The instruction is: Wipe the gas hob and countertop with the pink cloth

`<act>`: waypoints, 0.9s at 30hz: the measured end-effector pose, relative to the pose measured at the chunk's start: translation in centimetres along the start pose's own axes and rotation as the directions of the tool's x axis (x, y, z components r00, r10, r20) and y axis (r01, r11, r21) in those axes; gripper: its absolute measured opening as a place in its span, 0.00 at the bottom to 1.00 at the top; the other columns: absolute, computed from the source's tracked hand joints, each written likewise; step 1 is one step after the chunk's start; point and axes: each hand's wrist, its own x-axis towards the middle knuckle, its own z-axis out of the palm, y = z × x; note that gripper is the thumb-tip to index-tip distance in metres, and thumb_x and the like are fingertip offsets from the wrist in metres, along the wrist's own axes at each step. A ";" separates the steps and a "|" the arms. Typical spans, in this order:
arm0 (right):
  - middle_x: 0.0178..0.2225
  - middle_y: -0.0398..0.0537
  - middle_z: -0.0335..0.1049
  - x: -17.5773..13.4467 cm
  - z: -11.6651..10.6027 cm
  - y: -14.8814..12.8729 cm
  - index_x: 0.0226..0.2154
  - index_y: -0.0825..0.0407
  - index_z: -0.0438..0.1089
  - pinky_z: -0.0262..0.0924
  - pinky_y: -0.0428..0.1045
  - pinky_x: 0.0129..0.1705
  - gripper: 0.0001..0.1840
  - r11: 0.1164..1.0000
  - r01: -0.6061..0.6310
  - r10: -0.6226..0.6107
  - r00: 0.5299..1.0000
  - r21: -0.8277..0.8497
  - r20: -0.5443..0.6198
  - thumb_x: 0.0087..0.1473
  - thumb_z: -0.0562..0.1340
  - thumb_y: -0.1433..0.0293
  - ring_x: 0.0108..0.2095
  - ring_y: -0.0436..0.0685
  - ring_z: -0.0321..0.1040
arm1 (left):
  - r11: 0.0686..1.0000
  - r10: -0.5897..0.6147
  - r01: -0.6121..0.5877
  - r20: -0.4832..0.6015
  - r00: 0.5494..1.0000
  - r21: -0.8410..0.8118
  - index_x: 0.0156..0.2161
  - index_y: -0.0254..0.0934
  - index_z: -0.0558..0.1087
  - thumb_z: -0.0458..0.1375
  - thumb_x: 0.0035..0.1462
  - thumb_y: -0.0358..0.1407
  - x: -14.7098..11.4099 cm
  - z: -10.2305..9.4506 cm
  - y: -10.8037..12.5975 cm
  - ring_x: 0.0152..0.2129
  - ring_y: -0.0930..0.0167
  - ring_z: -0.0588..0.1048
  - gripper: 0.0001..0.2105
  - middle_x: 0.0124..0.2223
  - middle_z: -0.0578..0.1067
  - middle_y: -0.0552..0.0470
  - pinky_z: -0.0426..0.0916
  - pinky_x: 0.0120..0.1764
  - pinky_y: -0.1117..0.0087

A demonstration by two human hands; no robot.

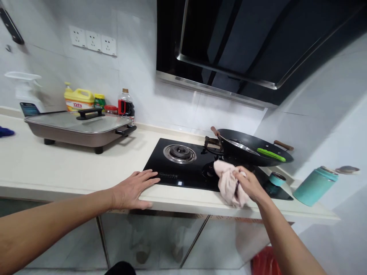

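My right hand [249, 184] grips a pale pink cloth [228, 182], bunched up over the front edge of the black glass gas stove [197, 173]. Part of the cloth hangs over the white counter edge. Flat on the counter at the stove's front left corner rests my left hand [134, 188], fingers spread and nothing in it. The left burner [180, 153] is bare, without a pot support on it. Behind the cloth, a black wok [243, 142] with wooden handles sits on the right side, holding something with a green handle [271, 154].
A lidded electric griddle pan [77, 128] stands on the left counter, with a spray bottle [28, 95], a yellow jug [78, 100] and a soy sauce bottle [126, 105] behind. At right are a teal canister [315, 186] and a small teal-sided cup [276, 179]. A range hood [223, 46] overhangs the stove.
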 end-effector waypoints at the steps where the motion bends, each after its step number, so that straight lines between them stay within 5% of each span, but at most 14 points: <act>1: 0.30 0.40 0.69 1.0 0.0 -0.3 0.36 0.48 0.68 0.61 0.50 0.39 0.19 0.999 -0.010 0.014 0.995 0.047 -0.095 0.59 0.57 0.50 0.34 0.56 0.66 | 1.000 -0.003 0.003 0.001 1.000 -0.003 0.72 0.44 0.59 0.57 0.58 0.61 0.0 0.0 0.0 0.70 0.47 0.55 0.42 0.75 0.57 0.40 0.56 0.66 0.43; 4: 0.37 0.46 0.72 4.7 1.2 -1.1 0.46 0.49 0.66 0.64 0.52 0.43 0.24 0.998 0.011 0.005 0.971 0.064 -0.240 0.61 0.51 0.49 0.39 0.58 0.69 | 1.000 -0.013 0.013 0.010 1.000 -0.004 0.72 0.45 0.59 0.57 0.58 0.60 -0.1 -0.1 0.0 0.70 0.47 0.56 0.42 0.75 0.56 0.40 0.56 0.66 0.43; 7: 0.52 0.53 0.72 7.8 3.6 -1.2 0.58 0.49 0.62 0.63 0.57 0.54 0.29 1.000 -0.007 0.001 0.979 -0.028 -0.204 0.59 0.52 0.52 0.50 0.61 0.69 | 1.000 -0.008 0.007 0.021 1.000 0.001 0.73 0.44 0.58 0.58 0.58 0.60 -0.1 -0.1 -0.1 0.71 0.47 0.55 0.42 0.75 0.56 0.40 0.55 0.66 0.42; 10: 0.63 0.57 0.63 8.9 5.7 -0.7 0.61 0.44 0.63 0.51 0.69 0.64 0.35 0.990 -0.095 0.078 0.985 -0.102 -0.156 0.53 0.60 0.52 0.60 0.69 0.64 | 1.000 -0.007 0.007 0.018 1.000 -0.002 0.73 0.43 0.58 0.58 0.58 0.60 -0.1 -0.1 0.0 0.71 0.47 0.55 0.42 0.75 0.56 0.39 0.55 0.66 0.43; 12: 0.66 0.60 0.59 8.7 6.3 -0.1 0.64 0.44 0.61 0.42 0.75 0.66 0.38 0.966 -0.187 0.151 0.969 -0.181 -0.198 0.55 0.59 0.48 0.64 0.74 0.59 | 1.000 0.002 -0.002 0.002 1.000 -0.014 0.72 0.43 0.59 0.59 0.58 0.60 -0.1 0.0 -0.1 0.70 0.46 0.56 0.42 0.74 0.57 0.39 0.56 0.66 0.43; 15: 0.57 0.57 0.70 8.2 6.0 0.7 0.66 0.44 0.58 0.36 0.75 0.68 0.39 0.906 -0.267 0.224 0.961 -0.330 -0.163 0.61 0.49 0.42 0.62 0.71 0.63 | 1.000 0.025 -0.026 -0.019 1.000 -0.017 0.72 0.43 0.60 0.59 0.58 0.60 -0.1 0.1 -0.1 0.70 0.46 0.56 0.42 0.74 0.57 0.40 0.57 0.66 0.44; 20: 0.54 0.60 0.75 8.1 5.5 1.0 0.60 0.50 0.65 0.26 0.76 0.68 0.38 0.808 -0.088 0.185 0.977 -0.583 0.109 0.60 0.52 0.41 0.60 0.72 0.66 | 0.999 0.037 -0.037 -0.020 0.999 -0.005 0.73 0.43 0.58 0.57 0.59 0.61 -0.2 0.4 -0.5 0.70 0.46 0.56 0.42 0.74 0.57 0.40 0.56 0.65 0.44; 24: 0.54 0.58 0.74 7.1 5.8 1.0 0.54 0.51 0.69 0.25 0.76 0.69 0.32 0.802 0.029 0.095 0.980 -0.597 0.175 0.62 0.53 0.45 0.60 0.68 0.66 | 1.000 0.025 -0.025 -0.010 1.000 -0.006 0.73 0.45 0.58 0.56 0.59 0.62 -0.1 0.3 -0.5 0.70 0.46 0.56 0.42 0.74 0.57 0.40 0.56 0.65 0.44; 27: 0.50 0.60 0.75 5.0 5.9 1.5 0.51 0.54 0.68 0.25 0.75 0.70 0.26 0.718 0.176 -0.083 0.982 -0.674 0.168 0.64 0.53 0.52 0.59 0.67 0.66 | 1.000 0.014 -0.014 0.003 1.000 0.006 0.73 0.45 0.58 0.55 0.60 0.62 -0.1 0.1 -0.2 0.70 0.47 0.55 0.41 0.75 0.56 0.41 0.55 0.66 0.45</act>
